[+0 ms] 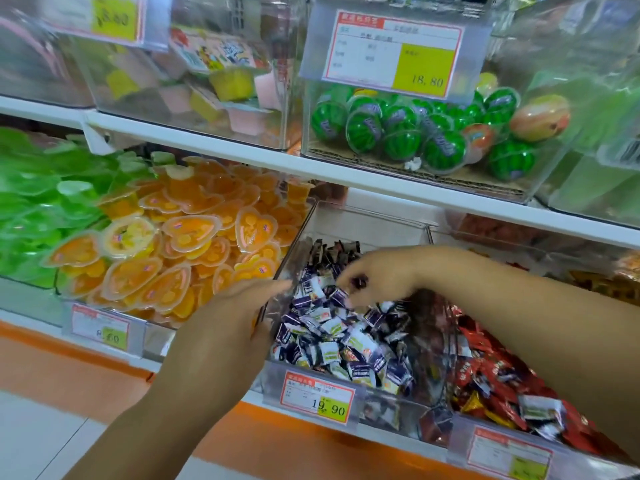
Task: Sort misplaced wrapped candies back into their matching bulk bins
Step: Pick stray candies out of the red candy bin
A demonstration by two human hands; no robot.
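Edges: the middle bin (381,223) stood open-topped just under the white shelf edge (381,187), and both hands reached in through the gap between them.
Left hand: the left hand (235,317) lay against the bin's clear left wall with its fingers stretched out and holding nothing.
Right hand: the right hand (377,278) hovered over the bin, thumb and fingertips pinching a small dark candy (358,281).
Middle bin: purple-and-white candies (339,327) were heaped toward the front, behind a 19.90 price tag (318,396).
Right bin: the right bin (457,434) held red candies (485,368), with a few pale strays (540,410) on top.
Left: orange heart cups (194,244) were piled high.
Above: watermelon balls (408,133).
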